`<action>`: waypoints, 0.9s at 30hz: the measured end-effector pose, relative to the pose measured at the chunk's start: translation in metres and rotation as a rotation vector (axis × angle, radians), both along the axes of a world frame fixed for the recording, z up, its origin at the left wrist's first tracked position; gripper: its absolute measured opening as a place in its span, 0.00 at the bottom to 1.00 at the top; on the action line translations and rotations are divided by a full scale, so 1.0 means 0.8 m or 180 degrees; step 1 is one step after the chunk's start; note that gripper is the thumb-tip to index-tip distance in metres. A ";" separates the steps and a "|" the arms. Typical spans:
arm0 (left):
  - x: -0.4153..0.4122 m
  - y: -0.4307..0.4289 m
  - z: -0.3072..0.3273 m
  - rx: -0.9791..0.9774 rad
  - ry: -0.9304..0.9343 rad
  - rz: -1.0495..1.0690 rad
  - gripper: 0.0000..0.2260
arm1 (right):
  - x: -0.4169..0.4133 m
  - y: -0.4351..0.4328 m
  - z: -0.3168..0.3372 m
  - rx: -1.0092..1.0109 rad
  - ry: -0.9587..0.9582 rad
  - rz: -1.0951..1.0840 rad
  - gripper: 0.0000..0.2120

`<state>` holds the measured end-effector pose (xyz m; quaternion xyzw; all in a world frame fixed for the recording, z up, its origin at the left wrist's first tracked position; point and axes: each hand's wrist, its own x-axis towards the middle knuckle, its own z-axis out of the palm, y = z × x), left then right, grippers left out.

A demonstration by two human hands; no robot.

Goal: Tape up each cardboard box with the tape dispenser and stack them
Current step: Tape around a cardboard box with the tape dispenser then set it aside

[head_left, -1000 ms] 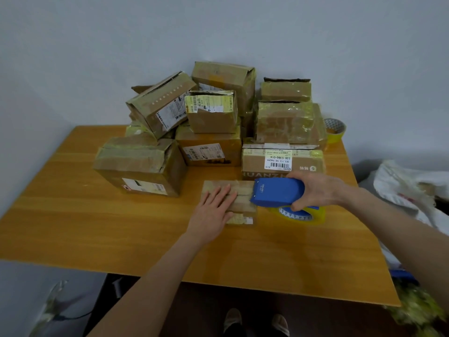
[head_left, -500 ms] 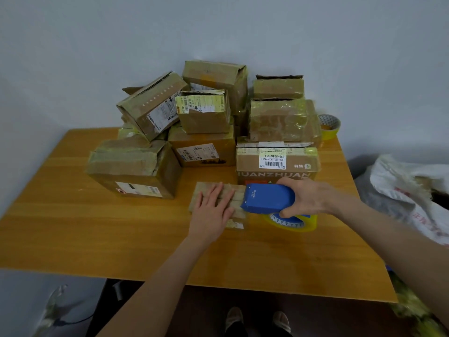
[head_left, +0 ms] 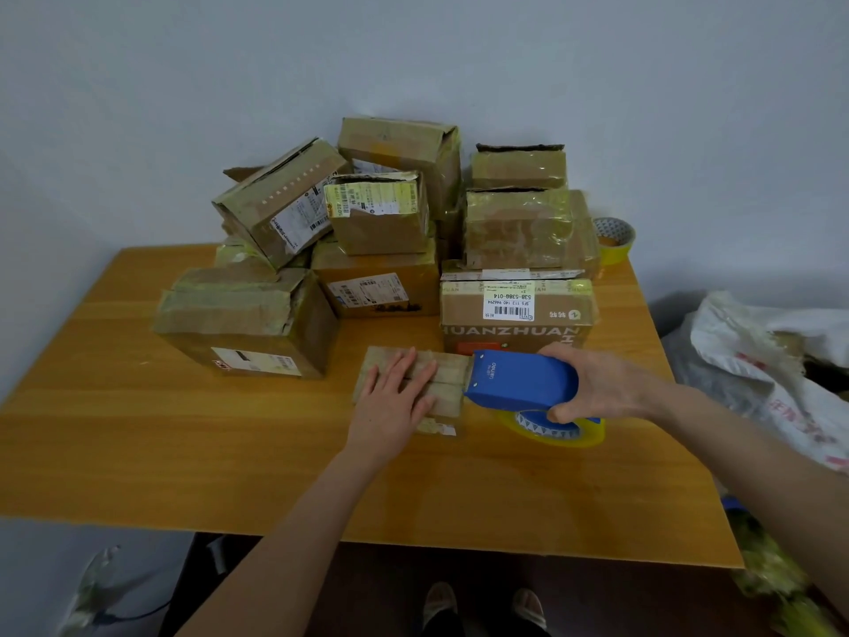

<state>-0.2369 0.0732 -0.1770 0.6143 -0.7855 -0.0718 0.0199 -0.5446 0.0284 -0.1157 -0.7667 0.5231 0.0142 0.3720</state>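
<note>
I am taking the brown cardboard carton printed HUANZHUAN (head_left: 514,314), standing on the orange-brown wooden surface (head_left: 183,434), as my reference. Just in front of its left corner a small flat brown cardboard box (head_left: 448,374) is lying on the surface. The left hand (head_left: 395,402) is resting flat on top of that box, its fingers (head_left: 404,366) straight and slightly spread, pressing down and curling round nothing. Directly in front of the carton the right hand (head_left: 602,388) is wrapping its fingers and thumb round a blue plastic tape dispenser (head_left: 523,379), whose front edge is touching the small box's right end. A yellow-rimmed tape roll (head_left: 579,436) is hanging beneath the dispenser. Well left of the carton a larger taped brown box (head_left: 248,319) is sitting. On top of it and behind-left of it more taped cardboard boxes (head_left: 381,223) are heaping against the wall, some tilted. Behind-right of the carton a loose yellow tape roll (head_left: 613,241) is sitting at the surface's corner. Far right of the carton, a crumpled white bag (head_left: 758,360) is lying off the surface.
</note>
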 end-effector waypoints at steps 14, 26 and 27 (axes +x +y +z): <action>-0.029 -0.007 0.016 -0.0051 0.0192 0.0113 0.27 | 0.000 0.014 -0.006 -0.0335 0.0615 0.0076 0.36; -0.028 -0.005 0.009 0.0045 0.0184 -0.0123 0.27 | -0.017 0.032 -0.007 -0.0266 0.0418 -0.0187 0.35; -0.027 -0.005 0.008 0.0068 0.0163 -0.0133 0.27 | -0.017 0.030 -0.006 -0.0227 0.0413 -0.0182 0.35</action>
